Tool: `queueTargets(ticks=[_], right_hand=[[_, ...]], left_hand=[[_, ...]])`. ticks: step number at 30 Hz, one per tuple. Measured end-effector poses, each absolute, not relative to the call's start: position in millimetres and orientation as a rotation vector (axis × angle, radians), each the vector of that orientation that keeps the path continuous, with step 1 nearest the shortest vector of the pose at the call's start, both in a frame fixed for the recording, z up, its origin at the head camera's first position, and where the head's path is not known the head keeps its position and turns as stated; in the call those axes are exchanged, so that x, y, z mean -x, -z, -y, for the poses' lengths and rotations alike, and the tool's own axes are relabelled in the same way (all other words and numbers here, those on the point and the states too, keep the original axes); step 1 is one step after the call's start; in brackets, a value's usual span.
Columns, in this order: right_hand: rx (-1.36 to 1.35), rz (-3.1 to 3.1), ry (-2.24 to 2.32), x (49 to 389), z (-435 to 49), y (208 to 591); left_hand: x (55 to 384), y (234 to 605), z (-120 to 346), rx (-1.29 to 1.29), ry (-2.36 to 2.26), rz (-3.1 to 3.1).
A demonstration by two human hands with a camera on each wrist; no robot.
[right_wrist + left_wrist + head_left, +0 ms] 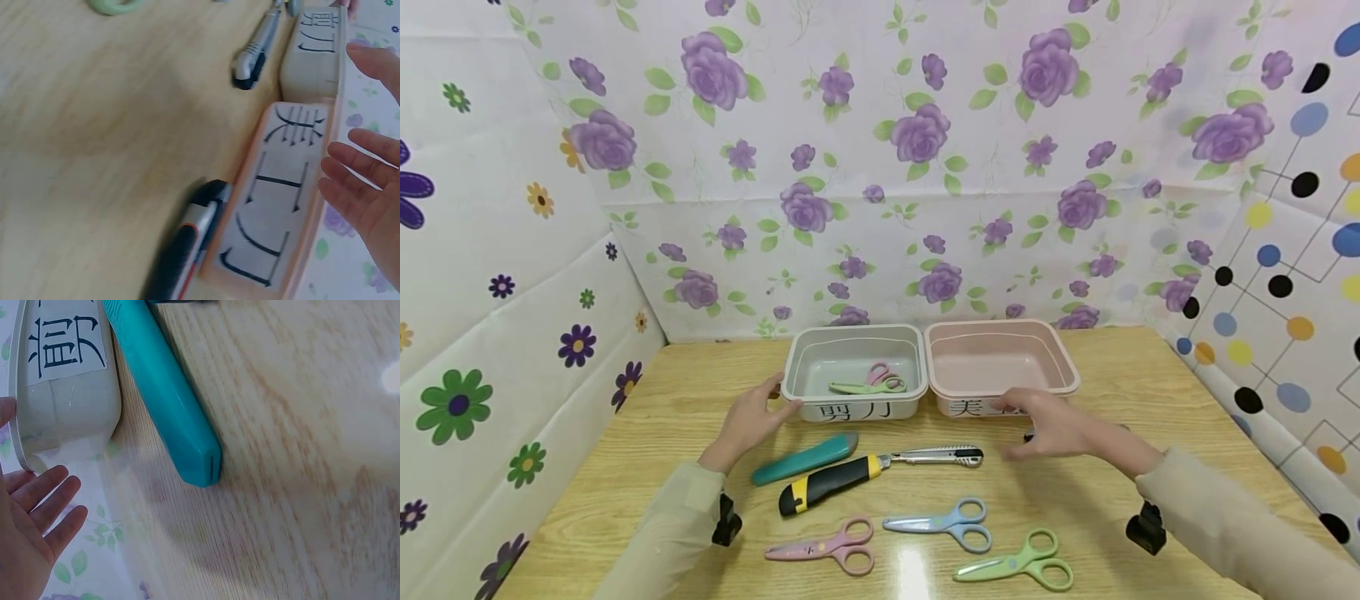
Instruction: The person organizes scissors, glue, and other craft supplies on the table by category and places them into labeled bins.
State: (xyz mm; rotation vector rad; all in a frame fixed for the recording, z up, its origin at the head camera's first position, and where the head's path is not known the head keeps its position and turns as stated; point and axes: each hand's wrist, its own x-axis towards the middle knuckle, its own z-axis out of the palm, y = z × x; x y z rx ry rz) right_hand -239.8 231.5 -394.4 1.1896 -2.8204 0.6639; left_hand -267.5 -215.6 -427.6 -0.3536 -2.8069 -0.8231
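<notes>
Grey bin [820,367] and pink bin [1000,362] are side by side toward the back of my desk [700,375], my left hand [752,425] at the grey one's near-left corner, my right hand [1048,425] by the pink one's front, fingers loosely apart on both. Closer to me there's a teal cutter [805,460], a yellow-and-black cutter [831,486], then pink scissors [816,548], blue scissors [932,523] and green scissors [1007,567].

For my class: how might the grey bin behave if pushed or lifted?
The grey bin is probably stiff but light, given its thin-looking, rimmed walls. Low and broad, it seems unlikely to tip. The scissors lying inside may slide if it tilts.
</notes>
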Motion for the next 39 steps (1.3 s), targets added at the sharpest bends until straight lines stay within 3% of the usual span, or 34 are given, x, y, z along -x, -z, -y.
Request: queueTargets(ticks=[39], right_hand=[[-1.196, 2.881, -0.817, 158.5, -256.2, 463.4]], left_hand=[[267.8, 429.1, 218.0, 0.364, 0.851, 2.819]])
